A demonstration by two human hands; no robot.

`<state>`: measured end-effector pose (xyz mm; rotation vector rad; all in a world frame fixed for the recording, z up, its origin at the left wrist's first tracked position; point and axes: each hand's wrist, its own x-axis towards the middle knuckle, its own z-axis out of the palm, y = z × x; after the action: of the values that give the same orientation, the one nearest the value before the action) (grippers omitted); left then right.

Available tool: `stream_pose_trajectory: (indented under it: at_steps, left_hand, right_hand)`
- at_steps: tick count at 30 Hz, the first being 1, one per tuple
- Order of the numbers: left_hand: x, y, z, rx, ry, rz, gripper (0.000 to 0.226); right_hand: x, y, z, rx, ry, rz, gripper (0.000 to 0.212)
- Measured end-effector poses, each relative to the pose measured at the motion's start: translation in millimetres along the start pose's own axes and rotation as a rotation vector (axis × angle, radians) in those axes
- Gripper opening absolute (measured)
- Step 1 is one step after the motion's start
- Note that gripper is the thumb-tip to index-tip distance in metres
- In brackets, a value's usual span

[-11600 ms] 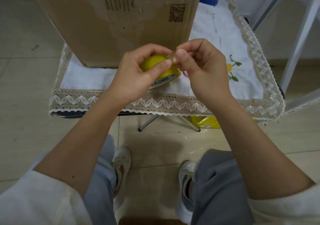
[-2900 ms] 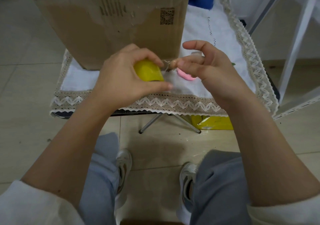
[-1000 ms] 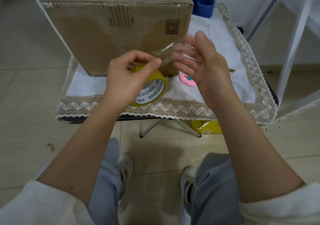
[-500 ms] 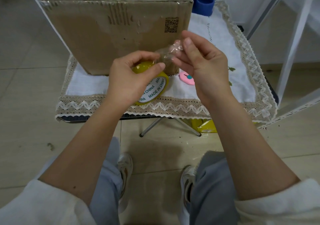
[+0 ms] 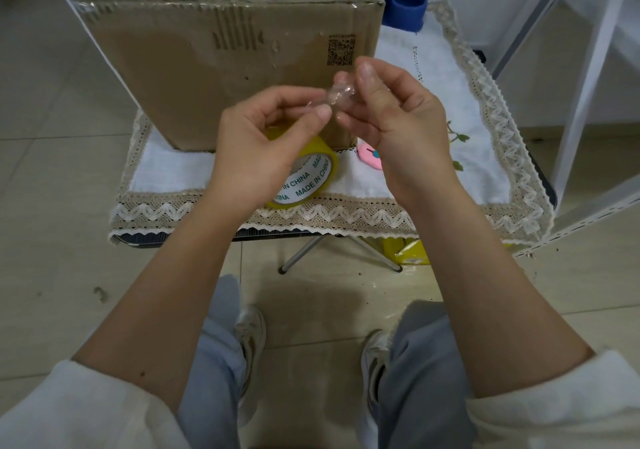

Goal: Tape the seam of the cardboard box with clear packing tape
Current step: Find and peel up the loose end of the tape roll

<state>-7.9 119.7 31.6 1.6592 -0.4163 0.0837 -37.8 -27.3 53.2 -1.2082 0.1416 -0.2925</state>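
Left hand [image 5: 256, 157] grips the tape roll [image 5: 311, 175]; right hand [image 5: 391, 116] fingers pinch its crumpled tape end [image 5: 341, 93] before the cardboard box [image 5: 221, 57].

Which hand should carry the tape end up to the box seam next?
Probably the right hand: it pinches the crumpled tape end nearest the box, while the left hand grips the roll.
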Motion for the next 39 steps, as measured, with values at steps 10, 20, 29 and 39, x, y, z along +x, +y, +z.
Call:
stream_pose_trajectory:
  at_steps: [10, 20, 29, 39]
  left_hand:
    - [3, 3, -2, -0.111, 0.098, -0.083, 0.009]
    - [1, 14, -6, -0.214, 0.169, -0.132, 0.009]
    - [-4, 16, -1, -0.227, 0.086, -0.229, 0.007]
    - [-4, 15, 1, -0.252, 0.093, -0.266, 0.007]
  right_hand:
    - [0, 0, -1, -0.197, -0.005, 0.011, 0.020]
    - [-4, 6, 2, -0.295, -0.077, -0.059, 0.021]
    - [-2, 10, 1, -0.342, -0.049, -0.221, 0.027]
    - [-5, 18, -4, -0.681, -0.121, -0.571, 0.037]
